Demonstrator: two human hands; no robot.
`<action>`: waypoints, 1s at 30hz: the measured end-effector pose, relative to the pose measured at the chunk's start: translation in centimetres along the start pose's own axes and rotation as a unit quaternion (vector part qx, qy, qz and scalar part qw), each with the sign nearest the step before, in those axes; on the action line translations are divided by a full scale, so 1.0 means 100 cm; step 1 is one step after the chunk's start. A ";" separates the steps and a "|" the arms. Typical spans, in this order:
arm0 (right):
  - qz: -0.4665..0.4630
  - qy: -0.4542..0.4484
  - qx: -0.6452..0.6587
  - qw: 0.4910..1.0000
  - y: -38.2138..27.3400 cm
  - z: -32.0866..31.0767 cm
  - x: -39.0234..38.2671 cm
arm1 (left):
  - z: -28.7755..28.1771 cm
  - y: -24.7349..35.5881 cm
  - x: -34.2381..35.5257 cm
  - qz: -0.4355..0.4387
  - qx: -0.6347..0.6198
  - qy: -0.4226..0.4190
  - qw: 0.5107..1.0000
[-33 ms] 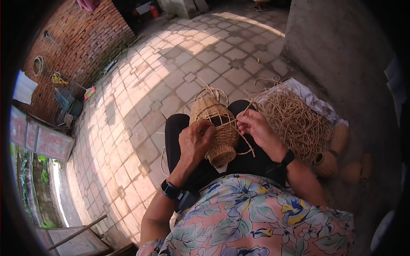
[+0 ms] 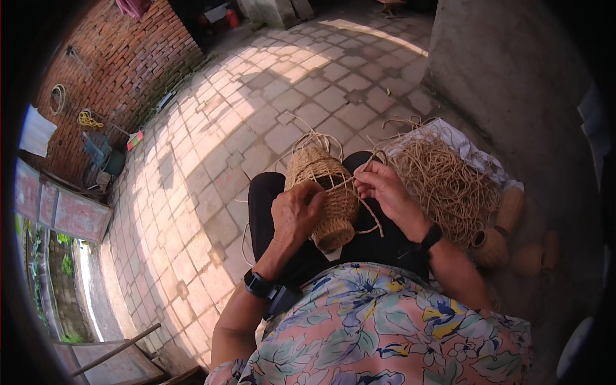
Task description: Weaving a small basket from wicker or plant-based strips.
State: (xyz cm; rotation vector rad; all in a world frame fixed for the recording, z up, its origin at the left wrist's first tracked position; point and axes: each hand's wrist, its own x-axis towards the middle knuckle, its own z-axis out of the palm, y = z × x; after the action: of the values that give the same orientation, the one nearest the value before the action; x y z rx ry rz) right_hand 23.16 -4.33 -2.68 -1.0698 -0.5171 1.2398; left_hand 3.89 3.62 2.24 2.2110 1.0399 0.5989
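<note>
A woven tan cord basket [image 2: 337, 215] lies across my lap on dark trousers [image 2: 262, 192], with an opening crossed by strands on its upper side. My left hand [image 2: 296, 212] grips the basket's left side, fingers curled and partly hidden. My right hand [image 2: 382, 192] pinches a tan cord [image 2: 373, 215] at the basket's right, thumb and fingers together; a loose end hangs below it. Loops of cord stick out from the basket's far end.
A heap of loose cord [image 2: 443, 179] lies on a white sack [image 2: 484, 154] at right, near several small woven pieces [image 2: 489, 253]. Paving [image 2: 224, 128] stretches ahead. A brick wall [image 2: 128, 58] with hung coils stands back left, a concrete wall [image 2: 500, 70] right.
My left hand has shifted very slightly to the right on the basket. Otherwise the two frames look almost the same.
</note>
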 end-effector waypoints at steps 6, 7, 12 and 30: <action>-0.146 -0.134 -0.214 0.956 -0.019 0.028 0.040 | 0.011 -0.003 0.012 -0.060 0.000 0.002 0.998; -0.159 -0.128 -0.297 0.933 -0.021 0.029 0.044 | 0.012 -0.003 0.013 -0.071 0.001 0.001 0.997; -0.167 -0.112 -0.339 0.919 -0.020 0.051 0.046 | 0.017 -0.010 0.015 -0.099 0.011 0.017 0.995; -0.182 0.060 -0.349 0.917 0.009 0.039 0.021 | 0.017 -0.026 0.012 -0.087 -0.085 0.000 0.993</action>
State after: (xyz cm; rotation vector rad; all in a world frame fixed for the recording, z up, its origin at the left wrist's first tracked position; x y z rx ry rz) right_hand 20.22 -0.97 -2.14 -1.5449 -1.0581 0.6498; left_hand 4.25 5.29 -0.58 1.9493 1.1250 0.5863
